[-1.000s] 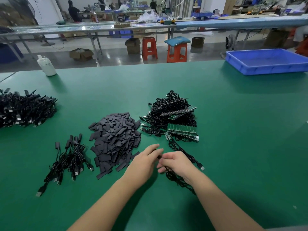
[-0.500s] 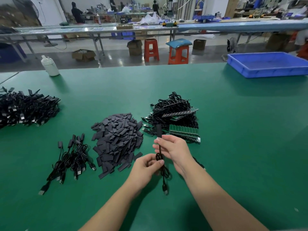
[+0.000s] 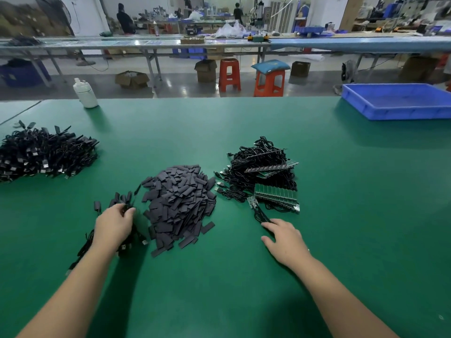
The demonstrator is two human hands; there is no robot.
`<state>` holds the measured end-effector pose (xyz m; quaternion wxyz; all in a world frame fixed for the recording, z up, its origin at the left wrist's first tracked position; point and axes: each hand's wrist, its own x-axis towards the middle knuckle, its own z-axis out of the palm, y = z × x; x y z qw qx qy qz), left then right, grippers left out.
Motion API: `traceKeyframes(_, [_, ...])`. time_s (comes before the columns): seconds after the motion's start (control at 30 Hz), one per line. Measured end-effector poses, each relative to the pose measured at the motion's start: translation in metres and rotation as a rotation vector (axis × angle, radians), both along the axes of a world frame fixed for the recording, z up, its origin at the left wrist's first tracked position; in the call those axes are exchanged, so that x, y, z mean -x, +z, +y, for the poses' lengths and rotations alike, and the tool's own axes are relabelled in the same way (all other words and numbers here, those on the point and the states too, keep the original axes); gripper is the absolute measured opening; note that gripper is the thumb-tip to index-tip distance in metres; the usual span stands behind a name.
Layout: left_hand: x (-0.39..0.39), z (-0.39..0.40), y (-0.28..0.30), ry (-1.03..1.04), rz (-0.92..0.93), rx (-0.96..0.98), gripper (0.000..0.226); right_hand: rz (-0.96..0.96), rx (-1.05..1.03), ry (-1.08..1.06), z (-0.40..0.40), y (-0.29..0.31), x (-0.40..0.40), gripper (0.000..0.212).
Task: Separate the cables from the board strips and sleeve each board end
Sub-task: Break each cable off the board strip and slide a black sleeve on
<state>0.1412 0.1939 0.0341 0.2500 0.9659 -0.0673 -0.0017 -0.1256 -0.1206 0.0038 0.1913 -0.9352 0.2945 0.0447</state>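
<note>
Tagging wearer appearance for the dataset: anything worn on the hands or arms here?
Nothing visible. The left hand and right hand are bare, without gloves, and both forearms are bare to the frame edge: no sleeves, watch or wrist strap in view. Whether the fingers carry rings is too small to tell.

Even overhead light, bowed wide-angle edges

Two hands (image 3: 114, 223), two orange stools (image 3: 229, 74) (one cushioned), one blue tray (image 3: 400, 111).
</note>
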Motion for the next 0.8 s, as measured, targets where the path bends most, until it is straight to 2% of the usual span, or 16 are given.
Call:
traceKeyframes(0.1, [-0.005, 0.008, -0.007, 0.043, 0.001, -0.201, 0.036, -0.081, 0.060, -0.055, 0.004, 0.008, -0.002, 0.025])
traceKeyframes(0.17, [-0.001, 0.005, -0.007, 0.062, -0.075, -0.273, 0.040, -0.053, 0.086, -0.088, 0.006, 0.013, -0.002, 0.020])
traceKeyframes(0.3, [0.020, -0.019, -0.003, -0.073, -0.335, -0.207, 0.050, 0.002, 0.070, -0.080, 0.011, 0.016, -0.005, 0.025])
traceKeyframes(0.37, [0.035, -0.042, -0.001, -0.201, -0.395, -0.152, 0.044, -0.016, 0.027, -0.009, 0.012, 0.013, -0.008, 0.040])
traceKeyframes(0.43, [0.056, -0.068, 0.001, -0.338, -0.344, -0.093, 0.034, -0.048, -0.057, 0.031, 0.016, 0.012, -0.013, 0.054])
traceKeyframes(0.53, [0.091, -0.105, -0.006, -0.504, -0.179, 0.004, 0.022, -0.102, -0.172, -0.024, 0.022, 0.008, -0.021, 0.060])
traceKeyframes(0.67, [0.131, -0.146, -0.021, -0.539, 0.201, 0.161, 0.030, -0.140, -0.259, -0.128, 0.031, 0.000, -0.027, 0.037])
traceKeyframes(0.73, [0.144, -0.158, -0.026, -0.498, 0.285, 0.210, 0.028, -0.167, -0.278, -0.131, 0.034, -0.002, -0.028, 0.025])
traceKeyframes(0.8, [0.151, -0.166, -0.027, -0.445, 0.292, 0.308, 0.009, -0.251, -0.318, -0.139, 0.035, -0.001, -0.028, 0.017])
